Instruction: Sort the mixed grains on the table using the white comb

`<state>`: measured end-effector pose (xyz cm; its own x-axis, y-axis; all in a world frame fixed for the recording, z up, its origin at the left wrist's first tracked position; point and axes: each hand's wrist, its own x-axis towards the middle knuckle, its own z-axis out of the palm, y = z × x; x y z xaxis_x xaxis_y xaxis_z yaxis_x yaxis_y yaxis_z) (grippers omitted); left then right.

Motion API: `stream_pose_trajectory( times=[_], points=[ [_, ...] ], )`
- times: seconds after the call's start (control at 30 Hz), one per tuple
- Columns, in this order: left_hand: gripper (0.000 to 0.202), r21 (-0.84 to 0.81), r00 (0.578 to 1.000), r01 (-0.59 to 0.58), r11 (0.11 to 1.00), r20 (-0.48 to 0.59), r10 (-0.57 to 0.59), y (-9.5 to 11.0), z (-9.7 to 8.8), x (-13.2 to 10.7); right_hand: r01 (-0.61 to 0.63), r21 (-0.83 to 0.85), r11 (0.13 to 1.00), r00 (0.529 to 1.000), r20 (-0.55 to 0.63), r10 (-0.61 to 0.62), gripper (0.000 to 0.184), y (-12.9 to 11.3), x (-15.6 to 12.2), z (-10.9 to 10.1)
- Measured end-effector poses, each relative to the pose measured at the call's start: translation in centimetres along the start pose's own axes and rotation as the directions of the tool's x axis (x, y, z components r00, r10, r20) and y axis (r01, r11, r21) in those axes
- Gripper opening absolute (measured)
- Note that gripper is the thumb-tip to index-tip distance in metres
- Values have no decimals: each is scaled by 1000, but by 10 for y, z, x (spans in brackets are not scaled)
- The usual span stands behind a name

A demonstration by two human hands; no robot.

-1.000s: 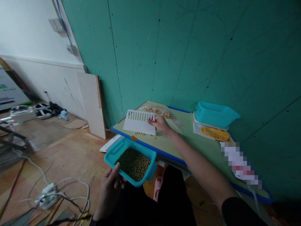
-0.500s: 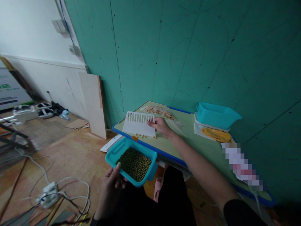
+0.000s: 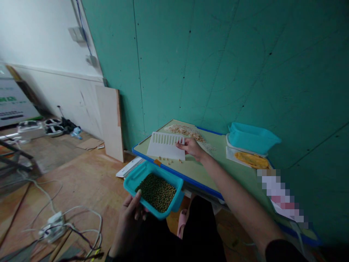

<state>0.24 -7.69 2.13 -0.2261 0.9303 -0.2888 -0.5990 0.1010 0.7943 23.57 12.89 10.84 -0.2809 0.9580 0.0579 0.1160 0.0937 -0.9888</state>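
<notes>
My left hand (image 3: 132,211) grips the near-left rim of a turquoise plastic tub (image 3: 128,185), thumb over the edge. Dark green beans and tan soybeans (image 3: 165,194) lie in the tub, which is held just below the table's front edge. In my right hand (image 3: 192,147) is a white scraper (image 3: 163,150) with a row of slots along its top, pinched at its right end. It leans over the green tabletop (image 3: 207,165). Several loose soybeans (image 3: 169,161) are scattered in front of it. Behind it lies a pile of grains and beans (image 3: 185,131).
Another turquoise tub (image 3: 252,138) stands at the table's right rear, with a yellow cloth-like item (image 3: 251,159) before it. A blurred-out packet (image 3: 283,200) is farther right. Leaning on the wall is a board (image 3: 110,123). Cables and a power strip (image 3: 54,225) lie on the floor.
The scraper and my right hand have shifted slightly to the right over the table. My left hand still holds the tub in nearly the same place. The whole view has moved a little.
</notes>
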Motion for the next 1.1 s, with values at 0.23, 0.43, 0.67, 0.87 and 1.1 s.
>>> stream_pose_trajectory(
  times=[0.23, 0.43, 0.67, 0.87, 1.1],
  points=[
    [52, 5, 1000, 5, 1000, 7, -5, -10, -8, 10, -18, -58, 998, 1000, -1, 18, 38, -8, -16, -26],
    [47, 31, 1000, 9, 999, 28, -9, -11, -7, 9, -37, -116, 993, 992, -126, 22, 52, -12, -45, -53],
    [48, 37, 998, 5, 999, 64, -7, -9, -6, 1, -44, -201, 979, 969, -248, -8, 63, -8, -92, -80],
    [51, 32, 996, -7, 999, 90, 4, -10, -6, 3, -11, -263, 965, 933, -350, -85, 64, -5, -120, -76],
    [49, 30, 997, 13, 999, 71, -15, -11, -5, 5, 58, -402, 914, 922, -328, -203, 47, -12, -138, -40]
  ],
)
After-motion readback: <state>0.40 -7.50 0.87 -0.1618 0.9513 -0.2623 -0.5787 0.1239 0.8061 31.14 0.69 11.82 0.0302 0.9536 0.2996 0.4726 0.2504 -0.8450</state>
